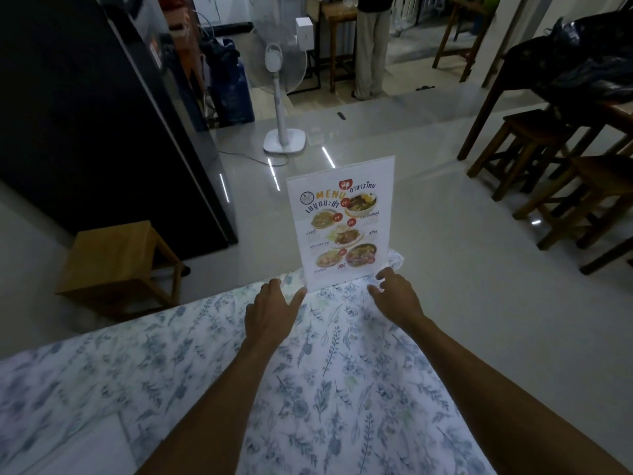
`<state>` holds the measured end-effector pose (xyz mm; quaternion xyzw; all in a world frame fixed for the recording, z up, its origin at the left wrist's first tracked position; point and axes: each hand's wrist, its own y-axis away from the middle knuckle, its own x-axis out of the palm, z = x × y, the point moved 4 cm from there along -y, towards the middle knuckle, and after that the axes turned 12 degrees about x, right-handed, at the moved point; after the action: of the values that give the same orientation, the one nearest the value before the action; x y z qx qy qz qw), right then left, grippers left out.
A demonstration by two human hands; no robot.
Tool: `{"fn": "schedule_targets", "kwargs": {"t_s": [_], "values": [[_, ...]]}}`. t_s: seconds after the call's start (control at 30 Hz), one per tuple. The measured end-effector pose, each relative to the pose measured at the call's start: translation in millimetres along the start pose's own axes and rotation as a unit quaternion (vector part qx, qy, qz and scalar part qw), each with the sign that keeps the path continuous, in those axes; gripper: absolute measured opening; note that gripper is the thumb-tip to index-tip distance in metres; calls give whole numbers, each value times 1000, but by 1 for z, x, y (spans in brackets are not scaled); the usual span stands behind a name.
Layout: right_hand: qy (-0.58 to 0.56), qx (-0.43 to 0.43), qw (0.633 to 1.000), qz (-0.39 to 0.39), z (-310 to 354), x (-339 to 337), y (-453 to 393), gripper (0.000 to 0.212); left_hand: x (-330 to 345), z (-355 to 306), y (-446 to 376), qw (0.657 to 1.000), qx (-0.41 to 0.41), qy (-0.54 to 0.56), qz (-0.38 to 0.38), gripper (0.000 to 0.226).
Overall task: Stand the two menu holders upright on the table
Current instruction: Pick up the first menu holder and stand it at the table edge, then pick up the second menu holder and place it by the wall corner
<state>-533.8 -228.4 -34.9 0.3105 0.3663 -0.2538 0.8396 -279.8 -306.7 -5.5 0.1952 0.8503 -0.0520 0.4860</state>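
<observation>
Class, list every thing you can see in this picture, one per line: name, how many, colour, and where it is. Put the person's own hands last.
menu holder: one, clear with a printed colour menu, upright at the table's far corner
tablecloth: one, white with blue leaf print, covering the table
standing fan: one, white, on the floor beyond the table
light stool: one, pale wood, floor at left
dark stools: at least two, dark brown, at right
black cabinet: one, at left
standing person: one, pale trousers, far back
hands: left hand and right hand, open, at either side of the holder's base
</observation>
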Motion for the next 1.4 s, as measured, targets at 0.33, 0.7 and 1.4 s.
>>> {"fn": "schedule_targets", "kwargs": {"t_s": [0.33, 0.7, 1.4], "values": [[99, -138, 978, 125, 65, 104, 178, 38, -51, 122, 172, 994, -93, -51, 0, 76], [169, -163, 941, 245, 85, 242, 377, 45, -87, 276, 368, 970, -221, -96, -18, 65], [-57, 46, 906, 417, 127, 212, 393, 36, -160, 337, 393, 945, -268, 157, -105, 41]]}}
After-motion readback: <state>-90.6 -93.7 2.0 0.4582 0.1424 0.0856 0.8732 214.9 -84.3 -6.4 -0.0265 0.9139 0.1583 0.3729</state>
